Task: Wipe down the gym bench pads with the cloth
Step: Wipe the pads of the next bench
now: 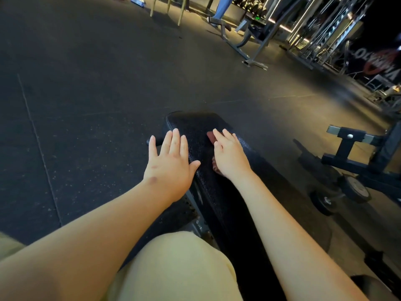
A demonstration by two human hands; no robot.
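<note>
While a knee (180,268) in pale yellow shorts fills the near edge, the black bench pad (221,203) runs away from it over the dark rubber floor (86,94). The left hand (171,164) lies flat, fingers straight and spread, at the pad's left edge. The right hand (230,157), fingers straight, presses flat on the reddish-brown cloth (211,137) near the pad's far end. Beyond stand grey machine frames (256,46).

Black bench pad (219,192), glossy and pebbled, stretches away lengthwise, ending in a rounded far edge. Reddish-brown cloth (210,137) lies flat on it near that far end, mostly covered by the right hand (231,157).
</note>
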